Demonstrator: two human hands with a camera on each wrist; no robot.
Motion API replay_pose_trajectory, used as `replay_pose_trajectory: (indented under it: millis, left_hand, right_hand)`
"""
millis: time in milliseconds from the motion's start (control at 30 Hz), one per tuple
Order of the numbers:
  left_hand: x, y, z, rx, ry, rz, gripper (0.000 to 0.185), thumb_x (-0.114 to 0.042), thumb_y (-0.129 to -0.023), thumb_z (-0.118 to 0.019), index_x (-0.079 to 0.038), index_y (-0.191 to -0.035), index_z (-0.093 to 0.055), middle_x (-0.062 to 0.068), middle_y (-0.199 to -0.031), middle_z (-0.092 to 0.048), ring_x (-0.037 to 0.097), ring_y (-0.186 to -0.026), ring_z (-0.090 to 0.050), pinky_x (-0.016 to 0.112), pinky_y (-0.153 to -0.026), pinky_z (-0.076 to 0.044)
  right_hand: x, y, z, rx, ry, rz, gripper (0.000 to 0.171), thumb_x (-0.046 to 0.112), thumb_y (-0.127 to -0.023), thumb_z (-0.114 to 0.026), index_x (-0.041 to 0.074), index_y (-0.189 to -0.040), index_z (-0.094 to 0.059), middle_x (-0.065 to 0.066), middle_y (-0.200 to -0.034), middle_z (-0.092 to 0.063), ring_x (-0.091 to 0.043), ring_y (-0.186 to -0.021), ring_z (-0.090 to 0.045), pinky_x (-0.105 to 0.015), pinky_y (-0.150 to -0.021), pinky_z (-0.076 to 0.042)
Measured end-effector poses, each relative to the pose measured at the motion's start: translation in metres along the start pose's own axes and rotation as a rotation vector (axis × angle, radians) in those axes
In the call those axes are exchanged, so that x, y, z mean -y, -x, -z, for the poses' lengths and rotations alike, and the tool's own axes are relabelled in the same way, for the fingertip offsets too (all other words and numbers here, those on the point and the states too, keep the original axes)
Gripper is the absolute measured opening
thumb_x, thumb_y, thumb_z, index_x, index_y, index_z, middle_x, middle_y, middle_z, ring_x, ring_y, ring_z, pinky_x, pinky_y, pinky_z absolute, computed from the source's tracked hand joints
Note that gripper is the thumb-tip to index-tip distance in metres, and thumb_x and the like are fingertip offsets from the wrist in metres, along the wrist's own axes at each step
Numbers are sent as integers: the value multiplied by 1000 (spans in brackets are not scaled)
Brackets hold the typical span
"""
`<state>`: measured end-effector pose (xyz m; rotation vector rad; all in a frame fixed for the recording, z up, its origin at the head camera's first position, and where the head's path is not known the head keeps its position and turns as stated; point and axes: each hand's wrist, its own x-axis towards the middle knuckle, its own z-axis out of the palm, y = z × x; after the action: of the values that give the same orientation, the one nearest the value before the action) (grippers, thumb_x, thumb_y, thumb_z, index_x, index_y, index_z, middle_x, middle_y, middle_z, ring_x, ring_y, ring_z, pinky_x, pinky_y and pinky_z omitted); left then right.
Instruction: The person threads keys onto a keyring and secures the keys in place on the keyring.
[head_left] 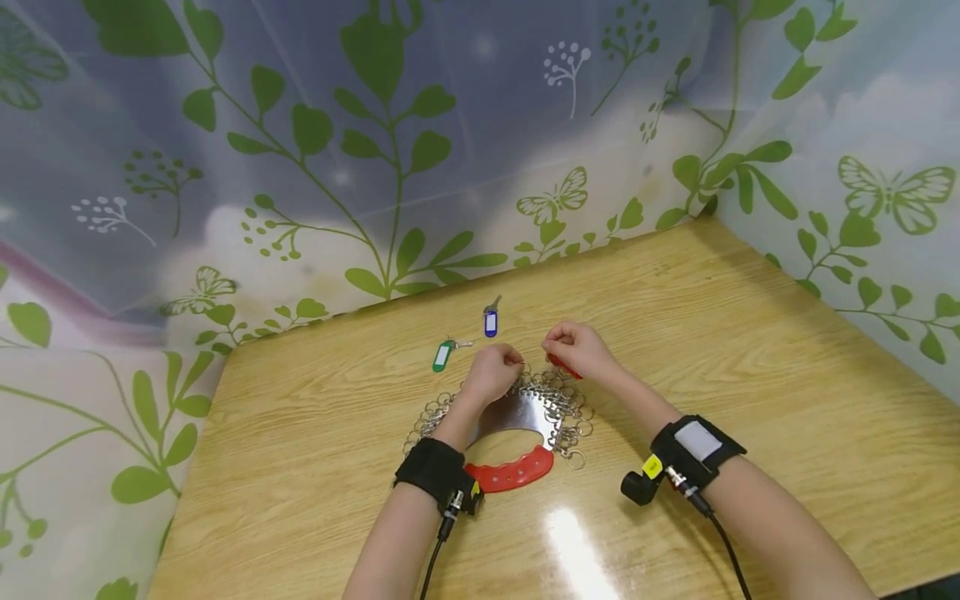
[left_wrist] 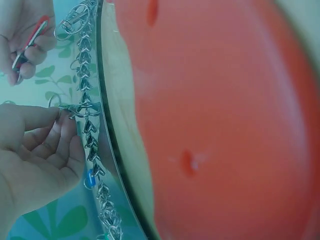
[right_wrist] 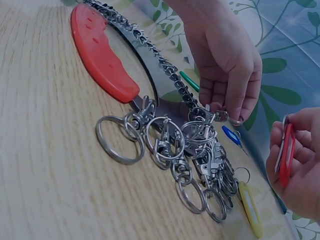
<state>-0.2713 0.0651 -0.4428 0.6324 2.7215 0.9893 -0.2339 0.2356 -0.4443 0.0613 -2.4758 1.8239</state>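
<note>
A half-round metal key holder [head_left: 517, 412] with a red plastic handle [head_left: 513, 472] lies on the wooden table [head_left: 750, 350], its curved edge hung with several snap clips and split rings [right_wrist: 120, 140]. My left hand [head_left: 510, 360] pinches one clip with its ring [left_wrist: 70, 109] at the holder's far edge, thumb and forefinger closed on it. My right hand [head_left: 558, 350] is just to the right and holds a red key tag [right_wrist: 287, 155] between its curled fingers, clear of the holder. The red handle [left_wrist: 210, 110] fills the left wrist view.
A green key tag [head_left: 442, 356] and a blue key tag [head_left: 491, 322] lie on the table beyond the holder. A yellow tag [right_wrist: 250, 207] lies among the rings on the right side. Leaf-patterned walls [head_left: 375, 167] close the table at the back and right.
</note>
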Motion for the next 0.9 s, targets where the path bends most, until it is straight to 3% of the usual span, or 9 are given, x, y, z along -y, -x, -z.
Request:
replay_pose_trajectory:
  millis: [200,433,500,900]
  left_hand:
    - [1,0,0,-7,-60,-54,13,-7,-90,-56,-5,-97,-68,7,-89,-64,17,-71,-53,27,-61,-43]
    - [0,3,1,-40,-340,-149,17,-12,-92,-55,-9,-102,-70,4,-96,-68,19,-81,-62,29,-64,-47]
    - [-1,4,2,-42,-377,-156,18,-12,-92,-56,-10,-103,-70,4,-98,-68,20,-86,-63,30,-67,-48]
    - [-5,9,10,35,-363,-130,22,-2,-85,-59,-5,-103,-71,7,-101,-68,22,-94,-62,30,-75,-49]
  right_hand:
    - [-2,1,-2,10,55,52,12,5,-90,-57,-6,-91,-58,-8,-73,-61,-11,-63,-56,-24,-55,-44]
    - [-1,4,-6,29,117,70,10,5,-89,-57,-4,-88,-58,-4,-66,-58,-11,-55,-50,-24,-51,-40]
    - [-1,4,-8,30,130,68,9,6,-89,-58,-3,-88,-58,-3,-65,-56,-11,-53,-48,-23,-50,-40]
    - [-2,5,-14,42,185,127,8,7,-89,-58,0,-86,-59,-4,-66,-57,-13,-56,-51,-25,-51,-42]
